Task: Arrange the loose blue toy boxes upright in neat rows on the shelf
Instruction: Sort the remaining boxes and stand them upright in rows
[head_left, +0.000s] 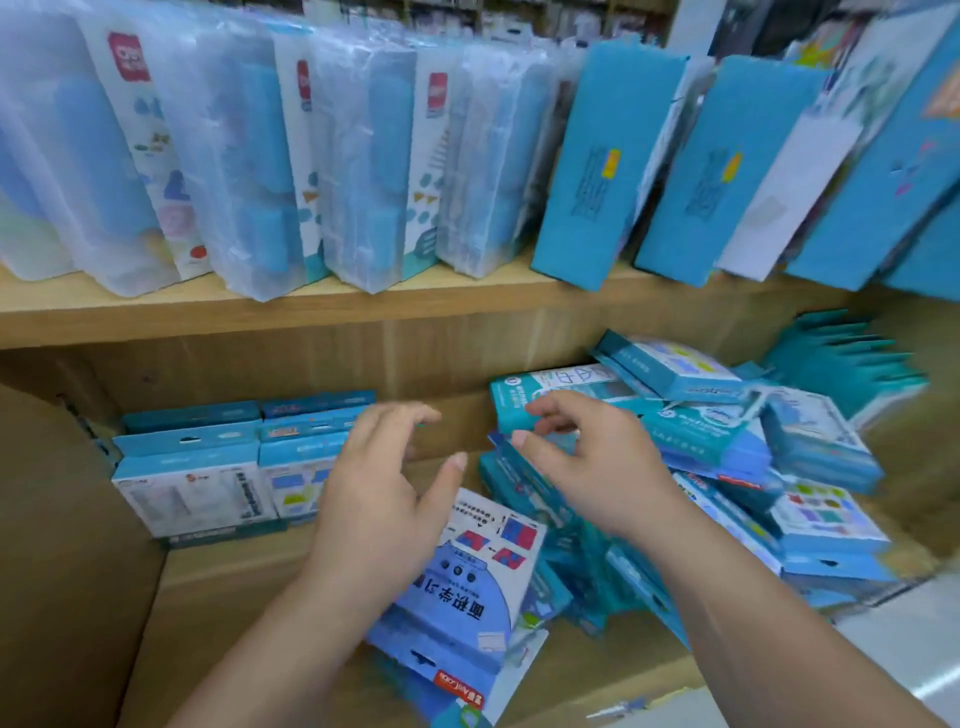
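Observation:
On the lower wooden shelf (218, 587), two rows of upright blue toy boxes (202, 478) stand at the back left. A jumbled pile of loose blue boxes (727, 452) fills the right side. One flat box with a white printed face (467, 582) lies at the front, under my left wrist. My left hand (384, 488) hovers open with spread fingers between the rows and the pile, holding nothing. My right hand (587, 462) reaches into the pile, fingers curled beside a teal box (514, 410); whether it grips that box is unclear.
The upper shelf (260, 312) carries tall plastic-wrapped packs (249, 156) on the left and leaning blue boxes (608, 161) on the right. A wooden side panel (67, 545) closes the lower shelf on the left. Pale floor (904, 639) shows at lower right.

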